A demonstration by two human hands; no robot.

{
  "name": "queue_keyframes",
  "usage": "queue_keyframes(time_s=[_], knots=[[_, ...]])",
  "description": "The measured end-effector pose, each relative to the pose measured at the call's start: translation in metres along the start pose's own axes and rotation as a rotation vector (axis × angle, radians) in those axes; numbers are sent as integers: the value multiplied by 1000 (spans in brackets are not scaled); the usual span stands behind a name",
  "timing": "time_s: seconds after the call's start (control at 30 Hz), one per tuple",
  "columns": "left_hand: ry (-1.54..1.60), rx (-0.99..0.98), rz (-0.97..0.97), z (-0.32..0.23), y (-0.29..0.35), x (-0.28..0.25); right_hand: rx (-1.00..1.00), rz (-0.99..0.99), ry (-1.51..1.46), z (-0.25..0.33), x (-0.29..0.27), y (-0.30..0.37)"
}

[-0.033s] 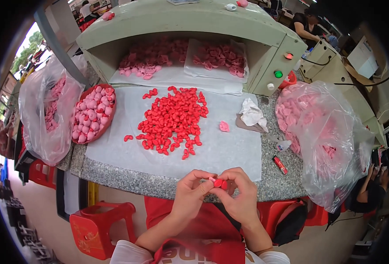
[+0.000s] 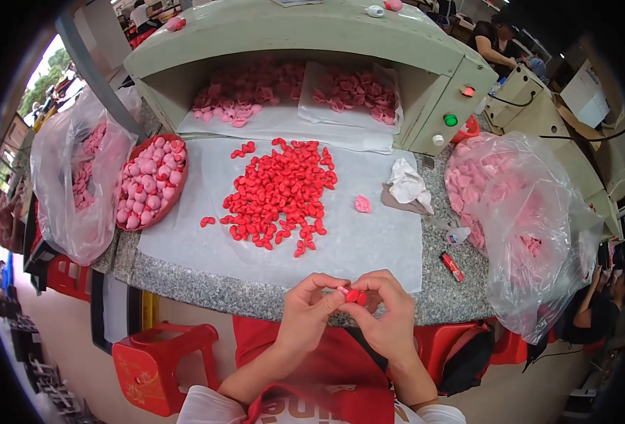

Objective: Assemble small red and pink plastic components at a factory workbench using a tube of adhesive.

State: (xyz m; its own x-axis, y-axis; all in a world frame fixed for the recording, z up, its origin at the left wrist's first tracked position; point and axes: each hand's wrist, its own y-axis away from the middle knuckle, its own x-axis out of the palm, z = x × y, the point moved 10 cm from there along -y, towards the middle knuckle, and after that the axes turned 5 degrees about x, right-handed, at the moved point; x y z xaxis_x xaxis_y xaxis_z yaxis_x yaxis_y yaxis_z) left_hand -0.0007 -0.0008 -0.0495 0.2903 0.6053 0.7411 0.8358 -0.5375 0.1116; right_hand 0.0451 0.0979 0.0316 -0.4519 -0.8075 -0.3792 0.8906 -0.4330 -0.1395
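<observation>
Close to the front edge of the table, my left hand (image 2: 305,311) and my right hand (image 2: 387,311) meet at the fingertips. Between them is a small, glossy red two-lobed piece (image 2: 355,297), gripped by my right thumb and fingers. A bit of pink material (image 2: 342,290) shows at its left side, pinched by my left fingers; its full shape is hidden. Beyond my hands, a heap of similar red two-lobed pieces (image 2: 277,191) lies on white paper (image 2: 185,244). One crumpled pink piece (image 2: 363,204) lies apart, right of the heap.
A red basket (image 2: 182,175) of pink balls and a clear plastic bag (image 2: 61,212) stand left. Behind is a pale green machine (image 2: 291,35) with pink pieces inside. At right are crumpled tissue (image 2: 406,185), a red tube (image 2: 451,267) and a large bag of pink pieces (image 2: 532,212).
</observation>
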Motion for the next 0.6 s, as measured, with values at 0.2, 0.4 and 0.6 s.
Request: queue_keyframes(time_s=[0.2, 0.4, 0.6], knots=[[-83, 71, 36, -9, -8, -7, -131, -24, -8, 1, 5, 0], [-57, 9, 98, -8, -16, -4, -156, -126, 53, 8, 2, -7], [-194, 223, 76, -38, -17, 6, -380, -161, 195, 31, 3, -10]])
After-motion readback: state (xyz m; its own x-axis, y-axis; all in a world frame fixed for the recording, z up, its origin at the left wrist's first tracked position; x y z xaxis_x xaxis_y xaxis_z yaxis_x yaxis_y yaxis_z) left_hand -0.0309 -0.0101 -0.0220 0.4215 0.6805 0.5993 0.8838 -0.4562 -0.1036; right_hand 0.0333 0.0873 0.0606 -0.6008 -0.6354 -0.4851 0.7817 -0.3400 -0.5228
